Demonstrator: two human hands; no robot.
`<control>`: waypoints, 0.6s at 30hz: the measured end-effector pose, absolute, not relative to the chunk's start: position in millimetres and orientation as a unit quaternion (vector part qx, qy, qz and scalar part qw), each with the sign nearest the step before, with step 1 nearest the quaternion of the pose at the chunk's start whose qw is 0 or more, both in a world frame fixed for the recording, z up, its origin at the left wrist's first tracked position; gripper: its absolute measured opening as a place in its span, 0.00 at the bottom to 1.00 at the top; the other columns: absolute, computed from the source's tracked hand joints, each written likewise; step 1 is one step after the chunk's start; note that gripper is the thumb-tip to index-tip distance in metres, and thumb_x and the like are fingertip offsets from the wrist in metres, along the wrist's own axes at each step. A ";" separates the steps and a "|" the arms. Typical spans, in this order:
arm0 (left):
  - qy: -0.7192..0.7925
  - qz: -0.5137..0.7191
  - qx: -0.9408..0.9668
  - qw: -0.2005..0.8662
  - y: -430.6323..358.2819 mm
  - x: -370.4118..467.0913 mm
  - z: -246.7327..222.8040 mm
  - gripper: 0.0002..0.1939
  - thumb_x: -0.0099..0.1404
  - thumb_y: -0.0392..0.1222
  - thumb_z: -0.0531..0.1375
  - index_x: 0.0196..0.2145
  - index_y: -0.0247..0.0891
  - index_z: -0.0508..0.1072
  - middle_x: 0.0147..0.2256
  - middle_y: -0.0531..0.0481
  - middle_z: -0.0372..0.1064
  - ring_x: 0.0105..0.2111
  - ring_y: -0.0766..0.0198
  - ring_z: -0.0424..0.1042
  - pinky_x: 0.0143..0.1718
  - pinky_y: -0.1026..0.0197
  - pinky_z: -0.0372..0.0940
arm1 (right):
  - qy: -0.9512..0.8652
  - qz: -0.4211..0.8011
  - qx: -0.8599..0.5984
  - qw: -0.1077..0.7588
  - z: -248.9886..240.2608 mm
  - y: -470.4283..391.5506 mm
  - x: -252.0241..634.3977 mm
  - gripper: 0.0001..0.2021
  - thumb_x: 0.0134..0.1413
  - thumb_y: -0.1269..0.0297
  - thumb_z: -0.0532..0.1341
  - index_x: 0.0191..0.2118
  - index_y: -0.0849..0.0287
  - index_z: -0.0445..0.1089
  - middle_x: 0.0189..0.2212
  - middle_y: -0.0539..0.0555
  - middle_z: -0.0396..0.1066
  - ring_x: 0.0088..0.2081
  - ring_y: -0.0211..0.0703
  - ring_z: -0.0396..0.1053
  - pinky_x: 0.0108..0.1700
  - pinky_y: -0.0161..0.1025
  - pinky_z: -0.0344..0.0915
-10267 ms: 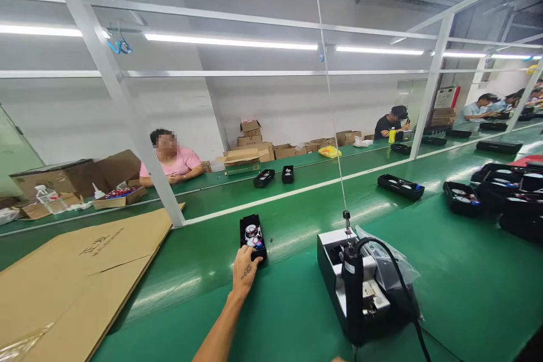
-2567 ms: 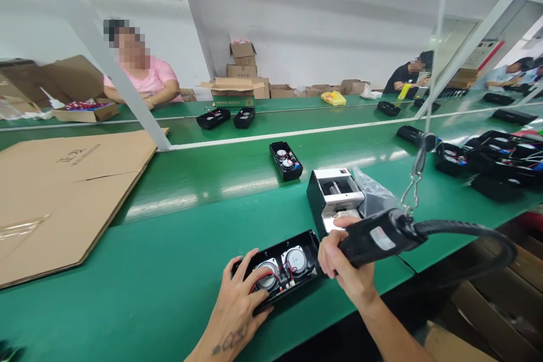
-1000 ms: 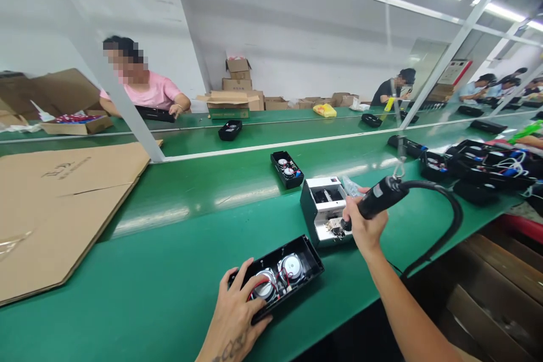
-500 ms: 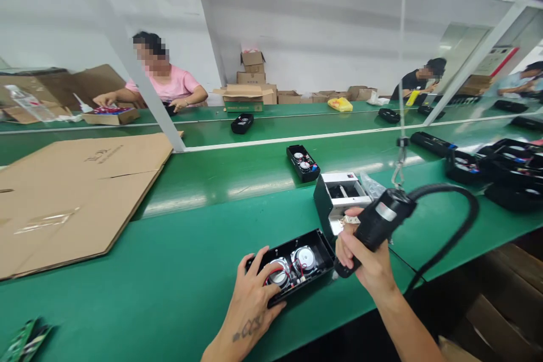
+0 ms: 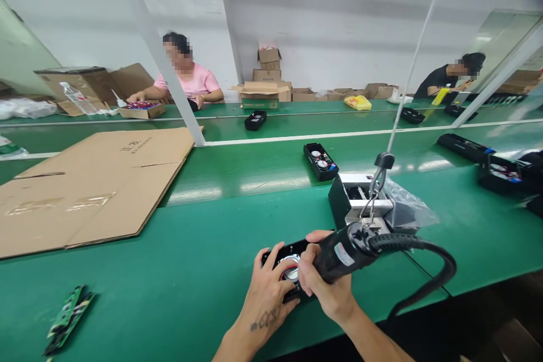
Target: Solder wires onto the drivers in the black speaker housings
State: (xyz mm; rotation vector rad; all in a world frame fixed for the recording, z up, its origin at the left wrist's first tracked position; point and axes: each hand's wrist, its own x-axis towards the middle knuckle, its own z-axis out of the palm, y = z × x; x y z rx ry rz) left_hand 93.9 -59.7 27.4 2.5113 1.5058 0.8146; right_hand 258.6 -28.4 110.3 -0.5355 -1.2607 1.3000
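Observation:
My left hand grips the near left end of a black speaker housing lying on the green bench. Inside it a round silver speaker driver and a red wire show. In my right hand is a black electric screwdriver, tilted over the housing, its cable curving right. A cord from above holds it by a metal hook. Its tip and the housing's right part are hidden by my hand. Just behind stands a black and silver box-shaped machine.
Flattened cardboard lies left and green circuit boards at front left. Another open housing lies farther back; several more sit right. A clear plastic bag lies beside the machine. Two people work across the bench.
My right hand has brought the screwdriver left and down over the housing, beside my left hand. My left hand keeps its hold. The whole view has shifted, with the scene sliding right.

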 end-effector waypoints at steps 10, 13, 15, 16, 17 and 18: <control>0.499 0.267 0.822 0.064 -61.6 94.7 31.2 0.09 0.66 0.54 0.68 0.44 0.59 0.80 0.60 0.59 0.74 0.71 0.43 0.54 0.66 0.33 0.44 | -0.565 0.550 -0.241 0.566 97.6 -23.6 249.8 0.15 0.65 0.63 0.63 0.54 0.48 0.61 0.25 0.42 0.63 0.19 0.31 0.58 0.20 0.32 0.58; 0.496 0.264 0.825 0.062 -60.7 94.7 27.8 0.08 0.65 0.54 0.68 0.43 0.59 0.80 0.60 0.60 0.73 0.71 0.44 0.53 0.66 0.34 0.44 | -0.574 0.532 -0.257 0.567 95.6 -23.9 250.5 0.15 0.63 0.60 0.65 0.52 0.49 0.63 0.24 0.43 0.64 0.20 0.33 0.60 0.22 0.34 0.62; 0.495 0.262 0.826 0.058 -59.8 94.8 26.4 0.08 0.65 0.56 0.68 0.42 0.58 0.81 0.61 0.59 0.73 0.71 0.44 0.53 0.66 0.34 0.44 | -0.581 0.520 -0.267 0.566 95.2 -25.3 250.7 0.15 0.62 0.59 0.66 0.51 0.50 0.64 0.25 0.44 0.65 0.22 0.35 0.63 0.25 0.36 0.66; 0.496 0.262 0.826 0.057 -59.3 94.9 26.5 0.08 0.66 0.57 0.67 0.42 0.59 0.81 0.60 0.59 0.72 0.70 0.45 0.53 0.66 0.35 0.44 | -0.583 0.516 -0.268 0.568 95.4 -26.1 250.6 0.15 0.62 0.58 0.66 0.51 0.50 0.64 0.25 0.44 0.65 0.23 0.36 0.64 0.26 0.37 0.67; 0.496 0.262 0.826 0.057 -58.8 95.1 27.2 0.09 0.66 0.57 0.67 0.42 0.59 0.81 0.60 0.59 0.73 0.70 0.46 0.53 0.66 0.35 0.44 | -0.586 0.512 -0.266 0.569 95.7 -26.9 250.5 0.15 0.62 0.58 0.66 0.50 0.50 0.64 0.24 0.44 0.65 0.23 0.37 0.65 0.26 0.38 0.68; 0.496 0.263 0.826 0.055 -58.3 95.1 28.3 0.09 0.66 0.58 0.67 0.43 0.60 0.81 0.59 0.59 0.73 0.70 0.47 0.54 0.66 0.36 0.44 | -0.588 0.508 -0.262 0.572 96.2 -27.5 250.5 0.14 0.63 0.58 0.66 0.51 0.50 0.64 0.24 0.43 0.65 0.24 0.37 0.65 0.27 0.38 0.68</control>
